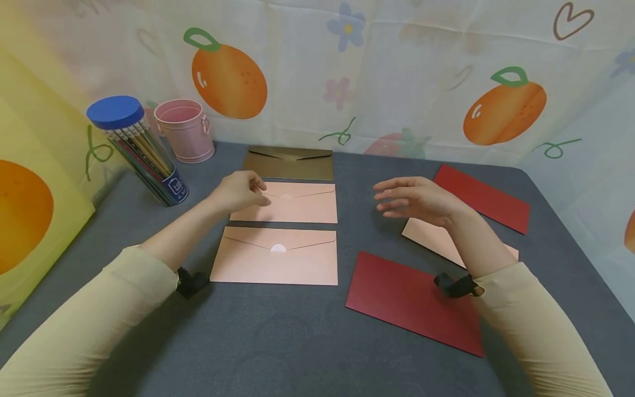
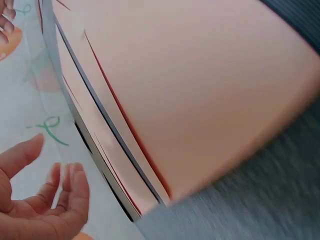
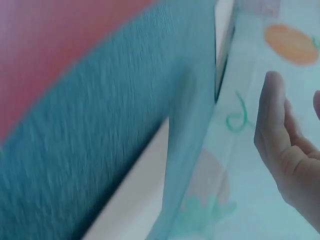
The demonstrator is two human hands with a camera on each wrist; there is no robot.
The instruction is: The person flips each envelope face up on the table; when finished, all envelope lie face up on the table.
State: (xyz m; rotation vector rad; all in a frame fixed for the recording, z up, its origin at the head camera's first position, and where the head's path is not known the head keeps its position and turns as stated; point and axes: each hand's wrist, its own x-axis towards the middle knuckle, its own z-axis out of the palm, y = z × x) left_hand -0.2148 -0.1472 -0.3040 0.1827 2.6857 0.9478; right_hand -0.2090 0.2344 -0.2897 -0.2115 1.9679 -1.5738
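Three envelopes lie in a column left of centre: a gold envelope (image 1: 289, 165) at the back, a pink envelope (image 1: 302, 207) in the middle and another pink envelope (image 1: 278, 264) with a pale round seal in front. My left hand (image 1: 244, 191) hovers over the left end of the middle one, fingers bent and holding nothing; the left wrist view shows the same hand (image 2: 47, 200) with thumb and fingers apart. To the right, my right hand (image 1: 416, 199) is held above the table with loosely extended fingers. Under its wrist lies a third pink envelope (image 1: 436, 241), partly hidden by the forearm.
A red envelope (image 1: 488, 198) lies at the back right, and a darker red envelope (image 1: 407, 300) at the front right, partly under the right wrist strap. A blue-lidded tub of pencils (image 1: 144, 151) and a pink bucket (image 1: 186, 132) stand at the back left.
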